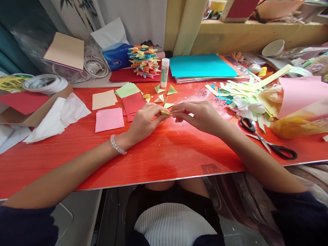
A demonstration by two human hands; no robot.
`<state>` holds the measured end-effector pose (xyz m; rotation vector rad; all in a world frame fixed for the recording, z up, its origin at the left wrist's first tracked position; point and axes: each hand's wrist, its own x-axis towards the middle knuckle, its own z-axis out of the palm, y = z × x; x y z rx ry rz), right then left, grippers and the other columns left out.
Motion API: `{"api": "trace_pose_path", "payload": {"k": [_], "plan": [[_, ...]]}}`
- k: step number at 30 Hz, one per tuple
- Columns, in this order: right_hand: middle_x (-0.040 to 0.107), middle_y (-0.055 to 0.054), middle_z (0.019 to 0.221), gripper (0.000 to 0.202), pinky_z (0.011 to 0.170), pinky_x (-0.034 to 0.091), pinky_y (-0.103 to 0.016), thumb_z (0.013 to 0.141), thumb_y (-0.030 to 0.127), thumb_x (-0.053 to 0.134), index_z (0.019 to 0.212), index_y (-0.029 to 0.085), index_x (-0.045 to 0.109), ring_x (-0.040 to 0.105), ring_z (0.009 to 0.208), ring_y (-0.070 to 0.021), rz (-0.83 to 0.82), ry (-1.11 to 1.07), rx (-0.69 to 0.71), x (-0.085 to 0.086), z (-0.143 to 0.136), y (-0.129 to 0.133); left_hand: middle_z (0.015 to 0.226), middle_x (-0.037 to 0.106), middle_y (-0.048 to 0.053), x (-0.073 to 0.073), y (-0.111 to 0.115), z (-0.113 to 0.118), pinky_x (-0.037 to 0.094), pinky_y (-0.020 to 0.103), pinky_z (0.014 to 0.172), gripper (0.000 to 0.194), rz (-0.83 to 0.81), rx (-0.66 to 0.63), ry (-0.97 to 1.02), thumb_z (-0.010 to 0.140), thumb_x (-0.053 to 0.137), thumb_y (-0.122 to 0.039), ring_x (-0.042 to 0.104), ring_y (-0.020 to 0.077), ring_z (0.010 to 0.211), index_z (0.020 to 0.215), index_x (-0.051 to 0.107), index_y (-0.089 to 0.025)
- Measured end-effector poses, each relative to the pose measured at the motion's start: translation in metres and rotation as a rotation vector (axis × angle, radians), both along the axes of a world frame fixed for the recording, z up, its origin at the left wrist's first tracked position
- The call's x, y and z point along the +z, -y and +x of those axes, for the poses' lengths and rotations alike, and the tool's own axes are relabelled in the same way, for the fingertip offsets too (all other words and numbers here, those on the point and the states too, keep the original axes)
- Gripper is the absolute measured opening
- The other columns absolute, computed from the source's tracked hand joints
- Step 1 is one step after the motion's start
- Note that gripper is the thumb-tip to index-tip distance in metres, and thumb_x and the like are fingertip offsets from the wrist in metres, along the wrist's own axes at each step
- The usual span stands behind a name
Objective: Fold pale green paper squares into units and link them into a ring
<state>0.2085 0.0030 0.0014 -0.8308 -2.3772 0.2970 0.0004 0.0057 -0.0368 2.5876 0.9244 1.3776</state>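
Left hand (142, 119) pinches yellow paper (164, 113); right hand (201, 114) pinches folded pinkish paper (178, 110).

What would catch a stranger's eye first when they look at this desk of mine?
Probably the spiky, multicolored folded-paper ornament at the back of the red desk, just left of the upright glue stick. Next, in the middle, the left hand and right hand meet at small folded paper. On the right, black-handled scissors lie open in front of heaped paper strips.
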Motion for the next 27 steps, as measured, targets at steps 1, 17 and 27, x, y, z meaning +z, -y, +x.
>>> {"api": "trace_pose_path", "payload": {"k": [1,17,27], "plan": [[0.071,-0.004,0.078,0.019,0.062,0.05,-0.025,0.093,0.017,0.048,0.097,0.013,0.066,0.067,0.066,-0.0123,0.043,0.007,-0.002,-0.001,0.0,0.0,0.084,0.072,0.001,0.0,0.0,0.0,0.049,0.025,0.071,0.007,0.042,0.006,-0.004,0.086,0.063,-0.021,0.062,0.0121,0.083,0.091,0.064,-0.017],[0.07,-0.005,0.083,0.022,0.058,0.047,-0.024,0.094,0.013,0.041,0.099,0.016,0.062,0.065,0.069,-0.0125,0.36,0.11,0.045,-0.009,0.003,-0.001,0.076,0.068,-0.002,-0.002,0.002,0.003,0.049,0.026,0.071,0.006,0.249,0.073,-0.007,0.087,0.062,-0.022,0.057,0.0119,0.075,0.088,0.059,-0.018],[0.071,-0.005,0.089,0.015,0.068,0.05,-0.027,0.093,0.018,0.048,0.097,0.016,0.062,0.066,0.077,-0.0134,-0.015,-0.033,-0.015,0.001,-0.007,0.007,0.076,0.069,-0.001,0.0,0.003,0.002,0.048,0.032,0.077,0.014,0.175,0.136,-0.087,0.092,0.055,-0.031,0.06,0.0133,0.072,0.088,0.061,-0.019]]}}
